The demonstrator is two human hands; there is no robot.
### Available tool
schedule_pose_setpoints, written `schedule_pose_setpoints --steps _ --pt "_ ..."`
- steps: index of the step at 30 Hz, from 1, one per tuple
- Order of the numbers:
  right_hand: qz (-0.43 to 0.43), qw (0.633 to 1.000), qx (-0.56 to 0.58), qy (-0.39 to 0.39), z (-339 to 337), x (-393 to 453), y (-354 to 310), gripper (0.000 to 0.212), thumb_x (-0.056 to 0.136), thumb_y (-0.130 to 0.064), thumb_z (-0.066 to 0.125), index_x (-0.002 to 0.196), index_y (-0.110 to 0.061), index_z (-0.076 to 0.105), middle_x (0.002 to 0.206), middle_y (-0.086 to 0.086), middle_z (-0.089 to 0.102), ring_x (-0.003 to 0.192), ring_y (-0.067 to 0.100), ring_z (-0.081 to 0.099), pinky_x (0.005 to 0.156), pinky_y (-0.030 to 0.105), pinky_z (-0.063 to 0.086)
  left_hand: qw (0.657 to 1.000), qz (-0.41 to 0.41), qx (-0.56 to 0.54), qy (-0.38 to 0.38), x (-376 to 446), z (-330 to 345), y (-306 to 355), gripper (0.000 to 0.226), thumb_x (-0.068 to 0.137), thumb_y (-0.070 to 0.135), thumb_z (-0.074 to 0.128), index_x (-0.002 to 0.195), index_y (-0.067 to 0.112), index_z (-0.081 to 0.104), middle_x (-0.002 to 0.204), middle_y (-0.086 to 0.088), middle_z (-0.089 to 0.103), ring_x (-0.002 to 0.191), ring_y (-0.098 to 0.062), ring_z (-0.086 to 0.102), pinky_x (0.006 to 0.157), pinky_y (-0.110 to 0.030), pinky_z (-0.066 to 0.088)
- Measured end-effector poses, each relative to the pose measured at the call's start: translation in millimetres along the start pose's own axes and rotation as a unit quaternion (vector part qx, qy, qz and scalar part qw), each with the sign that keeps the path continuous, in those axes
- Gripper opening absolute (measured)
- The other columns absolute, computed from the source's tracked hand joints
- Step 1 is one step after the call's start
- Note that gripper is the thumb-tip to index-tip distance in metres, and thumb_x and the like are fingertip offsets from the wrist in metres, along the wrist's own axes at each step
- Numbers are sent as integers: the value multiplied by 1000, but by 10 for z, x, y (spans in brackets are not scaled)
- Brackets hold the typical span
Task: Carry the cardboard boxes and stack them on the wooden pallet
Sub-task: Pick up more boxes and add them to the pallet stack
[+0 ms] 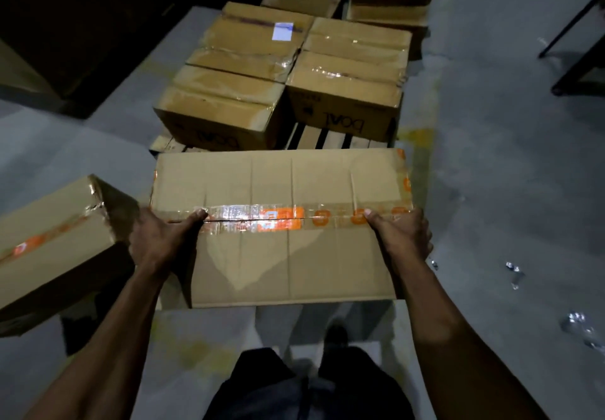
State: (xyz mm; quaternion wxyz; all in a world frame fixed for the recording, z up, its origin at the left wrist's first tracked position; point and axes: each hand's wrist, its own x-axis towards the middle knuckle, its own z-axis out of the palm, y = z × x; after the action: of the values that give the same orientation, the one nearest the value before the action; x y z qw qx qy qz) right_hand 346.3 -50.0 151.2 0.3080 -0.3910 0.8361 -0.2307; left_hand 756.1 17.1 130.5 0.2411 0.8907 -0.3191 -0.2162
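Both hands (157, 239) (401, 236) grip a taped cardboard box (281, 256) before the box-laden wooden pallet (314, 139)

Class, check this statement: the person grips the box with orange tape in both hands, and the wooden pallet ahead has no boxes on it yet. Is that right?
Not quite. The head view shows the wooden pallet already carrying several cardboard boxes, with only its near slats bare. The rest holds: the left hand and right hand both grip the orange-taped box.
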Motion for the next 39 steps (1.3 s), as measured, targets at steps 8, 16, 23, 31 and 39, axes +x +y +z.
schedule_pose_setpoints --steps 8,16,23,31,39 --pt "43 999 3 17 -250 1104 -333 101 67 -59 82 141 -8 38 148 17 42 138 37 37 114 47 29 999 38 21 -21 488 685 1302 124 42 99 61 129 12 43 122 -19 59 109 -43 59 86 -56 55" --pt "101 995 5 23 290 2372 -486 103 70 -60 81 145 -7 34 148 20 41 137 41 36 114 51 28 993 60 35 -95 1582 1771 2124 126 46 93 68 138 12 36 134 -19 54 120 -42 55 94 -57 52" --pt "160 987 -6 33 815 3442 -359 107 60 -67 82 141 -12 39 138 16 51 125 42 50 105 56 41 986 73 44 -142 2281 2777 2821 117 56 73 80 142 10 32 137 -22 52 125 -44 51 99 -57 48" --pt "192 981 -34 23 1562 4439 147 102 69 -58 83 144 -10 34 143 19 46 131 42 44 107 57 39 978 57 80 -183 2909 4022 2724 136 43 96 64 147 17 28 144 -20 49 129 -41 49 101 -58 48" --pt "129 985 -101 -60 2314 4976 444 114 72 -81 62 157 -19 17 157 13 27 140 40 31 113 58 32 954 98 206 -196 3246 4913 2600 111 83 63 66 158 6 6 160 -29 14 146 -46 19 119 -50 23"
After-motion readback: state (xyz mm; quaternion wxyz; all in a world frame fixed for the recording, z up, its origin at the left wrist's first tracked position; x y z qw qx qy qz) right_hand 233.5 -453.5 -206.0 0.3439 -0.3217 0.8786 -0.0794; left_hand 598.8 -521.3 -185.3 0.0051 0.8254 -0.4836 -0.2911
